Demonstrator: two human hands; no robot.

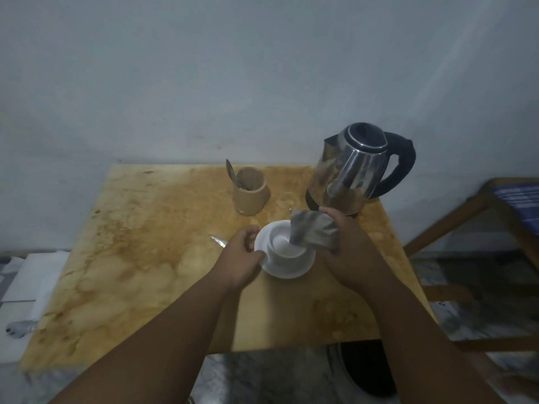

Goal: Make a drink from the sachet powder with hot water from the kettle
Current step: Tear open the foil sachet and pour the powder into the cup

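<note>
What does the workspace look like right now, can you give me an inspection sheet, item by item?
Surface: wooden table, heavily stained.
Job's things: sachet tilted over white cup on saucer; steel kettle behind, lid shut.
Clutter: tan holder with a spoon; torn foil scrap left of the saucer.
Grippers: left hand at the saucer's rim; right hand holds the sachet.
Cables: nothing seen.
Surroundings: pale wall, wooden frame at right, marbled floor.

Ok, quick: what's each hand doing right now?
Left hand: closed on the saucer rim, steadying it.
Right hand: closed on the sachet, tipped over the cup.
</note>
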